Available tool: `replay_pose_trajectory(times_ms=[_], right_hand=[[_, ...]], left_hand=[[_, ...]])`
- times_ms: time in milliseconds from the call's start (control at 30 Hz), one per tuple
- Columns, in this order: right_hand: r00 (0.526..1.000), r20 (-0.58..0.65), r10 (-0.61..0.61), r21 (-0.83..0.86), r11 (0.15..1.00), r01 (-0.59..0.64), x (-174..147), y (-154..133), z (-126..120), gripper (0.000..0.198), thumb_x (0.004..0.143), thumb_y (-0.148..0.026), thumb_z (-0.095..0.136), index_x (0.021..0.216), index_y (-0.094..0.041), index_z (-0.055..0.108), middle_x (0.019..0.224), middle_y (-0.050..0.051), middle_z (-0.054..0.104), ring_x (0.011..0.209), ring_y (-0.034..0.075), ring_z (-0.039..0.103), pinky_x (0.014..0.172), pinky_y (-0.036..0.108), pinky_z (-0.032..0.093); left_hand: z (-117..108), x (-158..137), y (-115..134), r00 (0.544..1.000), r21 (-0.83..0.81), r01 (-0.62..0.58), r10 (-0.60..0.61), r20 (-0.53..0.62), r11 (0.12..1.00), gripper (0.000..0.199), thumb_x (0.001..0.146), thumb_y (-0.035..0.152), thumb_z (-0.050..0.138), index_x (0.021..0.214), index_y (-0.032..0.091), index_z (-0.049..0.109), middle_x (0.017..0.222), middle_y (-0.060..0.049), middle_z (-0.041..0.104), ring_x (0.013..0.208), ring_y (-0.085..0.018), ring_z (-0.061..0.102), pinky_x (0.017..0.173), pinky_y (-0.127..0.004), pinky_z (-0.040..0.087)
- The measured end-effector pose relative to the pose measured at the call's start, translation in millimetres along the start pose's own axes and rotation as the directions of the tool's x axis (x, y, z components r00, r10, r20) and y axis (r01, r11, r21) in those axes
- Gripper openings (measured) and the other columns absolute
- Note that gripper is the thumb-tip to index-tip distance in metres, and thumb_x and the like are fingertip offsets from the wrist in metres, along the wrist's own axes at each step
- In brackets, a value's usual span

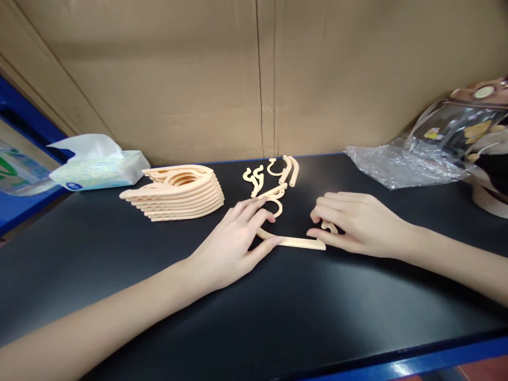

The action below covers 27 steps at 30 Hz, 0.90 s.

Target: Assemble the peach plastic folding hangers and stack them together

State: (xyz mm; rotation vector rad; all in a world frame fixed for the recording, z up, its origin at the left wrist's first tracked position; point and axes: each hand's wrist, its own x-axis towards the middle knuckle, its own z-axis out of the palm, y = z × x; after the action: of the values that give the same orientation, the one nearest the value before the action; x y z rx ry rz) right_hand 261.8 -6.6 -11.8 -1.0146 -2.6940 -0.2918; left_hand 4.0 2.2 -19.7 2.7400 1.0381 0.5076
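Cream plastic hanger parts lie on the black table before me. My left hand (234, 241) rests at a long curved hanger arm (299, 242), its thumb against the near side and its fingers curled over the far side. A round hanger hook (279, 208) shows just beyond those fingertips. To the right, my right hand (357, 222) is closed with thumb and fingers around a small hooked hanger piece (330, 227), partly hidden by the fingers. That hand is close to the arm's right end, apart from my left hand.
A stack of folded hangers (186, 196) stands to the left, beside a tissue pack (99, 166). More loose hanger parts (293, 170) lie at the back. Crumpled clear plastic (397, 164) and a clear bag (452, 124) are at the right. Cardboard (190, 79) walls the back.
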Motion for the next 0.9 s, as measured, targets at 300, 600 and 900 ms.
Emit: replay_pose_trajectory(times_ms=[300,600,900], right_hand=[[1.0,0.014,-0.027,-0.144,0.989,0.029,1,-6,1,0.043,0.094,-0.05,0.041,0.087,-0.015,0.065,0.084,0.009,0.062,0.073,0.021,0.055,0.07,0.035,0.038],[0.975,0.026,-0.222,0.138,0.967,0.216,-1,-20,-2,0.043,0.091,-0.047,0.049,0.112,-0.012,0.058,0.098,0.013,0.064,0.088,0.023,0.057,0.075,0.036,0.045],[0.975,0.031,-0.22,0.335,0.922,0.197,-1,-24,-5,0.028,0.088,-0.026,0.052,0.114,-0.015,0.057,0.099,0.01,0.064,0.087,0.019,0.055,0.077,0.033,0.045]], left_hand=[[0,-1,0,1.0,-0.018,-0.002,0.002,-0.024,1.0,0.021,0.094,0.041,0.048,0.093,0.019,0.051,0.135,-0.013,0.05,0.133,-0.028,0.036,0.104,-0.047,0.039],[0,-1,0,0.999,-0.066,0.0,-0.003,-0.043,0.998,0.042,0.087,0.049,0.056,0.113,0.017,0.051,0.133,-0.014,0.051,0.129,-0.029,0.041,0.105,-0.046,0.041],[-1,0,0,1.0,-0.034,0.0,0.0,0.009,0.999,0.053,0.086,0.058,0.054,0.118,0.016,0.052,0.137,-0.015,0.048,0.132,-0.03,0.038,0.107,-0.048,0.038]])
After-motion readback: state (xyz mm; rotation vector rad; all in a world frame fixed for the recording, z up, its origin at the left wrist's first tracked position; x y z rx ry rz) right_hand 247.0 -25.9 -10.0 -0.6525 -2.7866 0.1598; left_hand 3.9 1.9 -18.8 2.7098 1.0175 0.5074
